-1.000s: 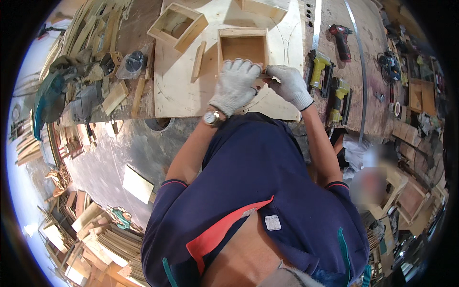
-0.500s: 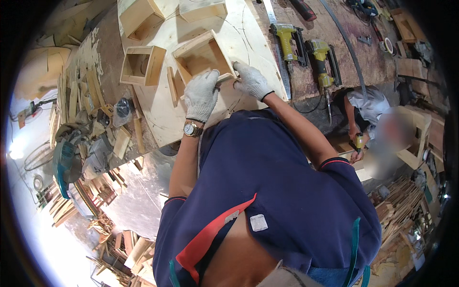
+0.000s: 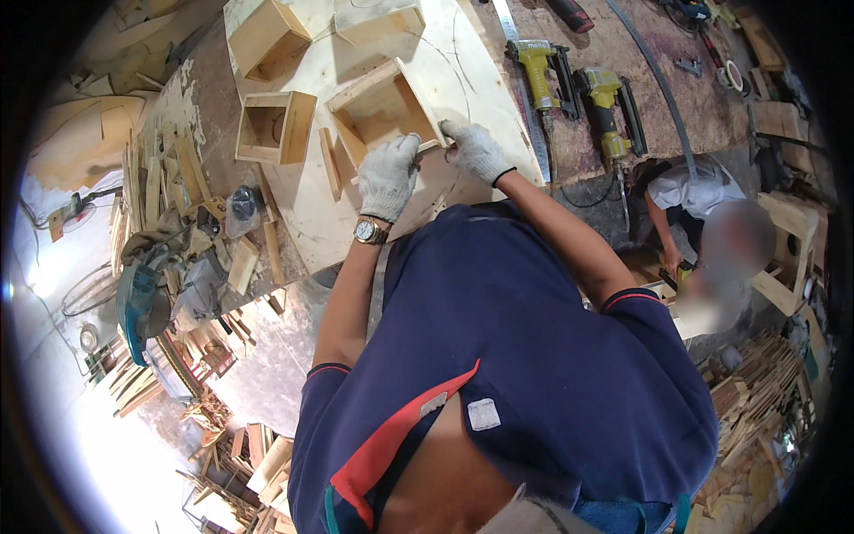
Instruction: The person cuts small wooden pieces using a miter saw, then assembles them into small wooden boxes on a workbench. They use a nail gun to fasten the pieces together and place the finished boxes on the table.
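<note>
An open wooden box [image 3: 405, 102] sits tilted to the view on a pale plywood sheet [image 3: 307, 218]. My left hand [image 3: 388, 176], in a white knit glove, curls its fingers over the box's near edge. At the near right corner, my right hand [image 3: 476, 151], gloved too, pinches the rim with thumb and fingers. Left of the box lies a narrow wood strip [image 3: 330, 163]. Beside it stands a smaller wooden box [image 3: 299, 129], its open side toward me. Two more boxes, one left [image 3: 267, 40] and one right [image 3: 381, 20], stand farther back.
Two yellow nail guns [image 3: 537, 78] [image 3: 608, 116] lie on the bench to the right, beside a metal ruler [image 3: 505, 20]. A teal circular saw [image 3: 135, 298] and wood offcuts are at left. At the right, a co-worker [image 3: 694, 191] bends over a yellow tool.
The whole view has shifted slightly right. Both my hands stay on the box with much the same hold. The co-worker's hands and yellow tool have moved a little.
</note>
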### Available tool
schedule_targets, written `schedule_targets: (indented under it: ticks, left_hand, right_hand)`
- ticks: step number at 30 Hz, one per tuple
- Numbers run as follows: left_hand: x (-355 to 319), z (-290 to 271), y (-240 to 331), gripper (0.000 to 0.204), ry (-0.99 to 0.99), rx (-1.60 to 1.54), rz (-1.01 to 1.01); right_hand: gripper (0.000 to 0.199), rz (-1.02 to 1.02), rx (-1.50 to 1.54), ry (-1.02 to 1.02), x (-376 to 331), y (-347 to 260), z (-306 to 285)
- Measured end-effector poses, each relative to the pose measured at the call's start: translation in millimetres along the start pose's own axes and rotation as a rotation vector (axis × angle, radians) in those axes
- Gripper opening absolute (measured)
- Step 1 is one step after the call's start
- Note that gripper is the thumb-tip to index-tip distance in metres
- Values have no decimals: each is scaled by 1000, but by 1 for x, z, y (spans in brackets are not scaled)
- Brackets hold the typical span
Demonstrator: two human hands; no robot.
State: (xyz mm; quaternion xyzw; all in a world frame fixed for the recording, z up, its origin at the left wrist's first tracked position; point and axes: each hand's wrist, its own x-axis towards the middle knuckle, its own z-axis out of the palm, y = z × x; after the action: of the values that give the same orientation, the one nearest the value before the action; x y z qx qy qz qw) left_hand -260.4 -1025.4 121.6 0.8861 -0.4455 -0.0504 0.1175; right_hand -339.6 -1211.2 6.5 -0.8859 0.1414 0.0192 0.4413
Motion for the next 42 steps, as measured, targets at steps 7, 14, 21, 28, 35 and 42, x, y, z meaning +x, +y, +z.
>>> schedule_targets:
  ticks: [7, 14, 21, 28, 35, 42]
  left_hand:
    - [0, 12, -3, 28, -6, 11, 9]
    - [1, 22, -5, 27, -21, 21, 12]
    - [2, 25, -7, 29, -44, 29, 24]
    - [3, 34, -11, 25, -49, 20, 27]
    - [-1, 40, -12, 26, -55, 34, 30]
    - [0, 51, -19, 23, 1, 17, 88]
  right_hand:
    - [46, -124, 63, 4, 5, 23, 0]
    - [58, -110, 117, -35, 3, 24, -6]
    - [54, -96, 126, -26, -1, 23, -6]
    - [52, -67, 206, -41, -1, 30, 1]
    - [53, -91, 26, -70, 2, 26, -2]
    - [52, -26, 126, -142, 2, 18, -11]
